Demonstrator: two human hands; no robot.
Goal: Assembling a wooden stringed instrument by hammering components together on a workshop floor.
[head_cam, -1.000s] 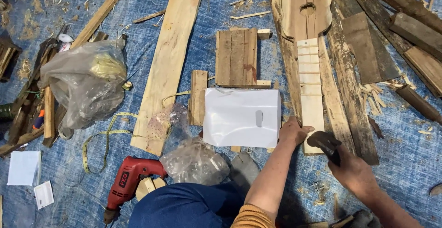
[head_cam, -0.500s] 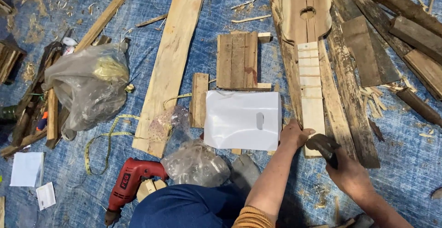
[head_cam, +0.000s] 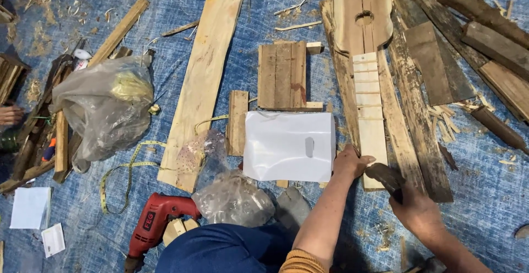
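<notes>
A guitar-shaped wooden piece [head_cam: 365, 22] with a round hole lies at the upper middle, its pale fretted neck [head_cam: 370, 113] running down toward me. My left hand [head_cam: 350, 161] presses on the lower left edge of that neck. My right hand [head_cam: 414, 209] grips a dark, worn tool [head_cam: 386, 176] whose head rests at the neck's bottom end. A white plastic bag [head_cam: 289, 146] lies just left of my left hand, touching it.
Long plank [head_cam: 204, 74] and slatted panel [head_cam: 282, 74] lie left of the guitar shape. Red drill [head_cam: 157, 220], clear plastic bags [head_cam: 231, 198], yellow tape measure [head_cam: 129, 165] sit near my knee. Dark planks [head_cam: 441, 63] and logs fill the right. Another person's hand [head_cam: 10, 114] shows at far left.
Both hands hold nearly the same spots; the view has shifted slightly, and my right hand with the tool has edged a little lower.
</notes>
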